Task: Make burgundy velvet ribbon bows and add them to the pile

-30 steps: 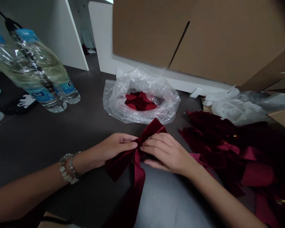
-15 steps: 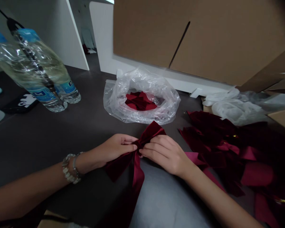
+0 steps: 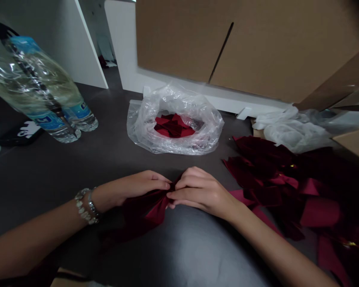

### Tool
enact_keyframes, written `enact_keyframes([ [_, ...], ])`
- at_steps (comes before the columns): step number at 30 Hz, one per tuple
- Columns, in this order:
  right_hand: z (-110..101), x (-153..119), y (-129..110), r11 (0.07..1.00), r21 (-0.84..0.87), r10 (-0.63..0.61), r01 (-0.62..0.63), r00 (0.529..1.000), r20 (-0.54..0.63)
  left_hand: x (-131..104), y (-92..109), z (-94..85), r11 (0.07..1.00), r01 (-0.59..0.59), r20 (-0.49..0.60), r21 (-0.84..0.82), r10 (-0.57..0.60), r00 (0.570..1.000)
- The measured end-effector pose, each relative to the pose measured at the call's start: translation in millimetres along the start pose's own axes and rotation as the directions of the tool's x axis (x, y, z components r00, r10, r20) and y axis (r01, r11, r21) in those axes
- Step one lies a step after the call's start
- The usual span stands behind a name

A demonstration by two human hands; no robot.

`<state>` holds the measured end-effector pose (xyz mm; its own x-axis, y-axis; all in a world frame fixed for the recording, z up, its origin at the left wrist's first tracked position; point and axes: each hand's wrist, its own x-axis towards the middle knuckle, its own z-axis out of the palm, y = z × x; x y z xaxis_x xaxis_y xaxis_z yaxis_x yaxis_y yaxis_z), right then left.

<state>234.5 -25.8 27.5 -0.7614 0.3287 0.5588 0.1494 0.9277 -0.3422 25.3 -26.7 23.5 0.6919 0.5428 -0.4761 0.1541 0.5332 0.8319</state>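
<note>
A dark red velvet ribbon bow (image 3: pixel 146 207) is pinched at its middle between both hands, over the near part of the dark table. My left hand (image 3: pixel 143 184), with bracelets at the wrist, is closed on the left side of the knot. My right hand (image 3: pixel 199 190) is closed on the knot's right side and covers most of the upper loop. The ribbon's loose part spreads down and left below my left hand. Beyond the hands stands an open clear plastic bag (image 3: pixel 143 131) with red bows (image 3: pixel 175 125) inside.
A pile of dark red bows and ribbons (image 3: pixel 278 191) lies at the right. Wrapped water bottles (image 3: pixel 48 91) and a dark phone-like object (image 3: pixel 20 133) are at the left. A cardboard box (image 3: pixel 242 52) and crumpled white plastic (image 3: pixel 293 131) stand behind.
My right hand has turned and shifted slightly left over the knot, hiding the upper loop. The hanging ribbon has swung to the left. The whole view has shifted a little.
</note>
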Motion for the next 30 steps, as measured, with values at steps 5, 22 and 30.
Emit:
enact_keyframes([
  [5,2.4,-3.8,1.5,1.000,-0.029,-0.012,0.010,0.997,-0.075,-1.2,-0.3,-0.4,1.000,-0.020,-0.001,0.012,0.020,1.000],
  [22,11.5,-7.1,-0.2,0.971,0.049,0.235,-0.233,0.970,-0.056,-4.4,-6.8,4.9,0.967,-0.144,-0.136,0.212,0.174,0.975],
  [30,8.0,-5.9,0.8,0.955,0.083,0.286,-0.285,0.958,-0.010,-4.8,-5.7,5.0,0.946,-0.220,-0.047,0.237,0.238,0.970],
])
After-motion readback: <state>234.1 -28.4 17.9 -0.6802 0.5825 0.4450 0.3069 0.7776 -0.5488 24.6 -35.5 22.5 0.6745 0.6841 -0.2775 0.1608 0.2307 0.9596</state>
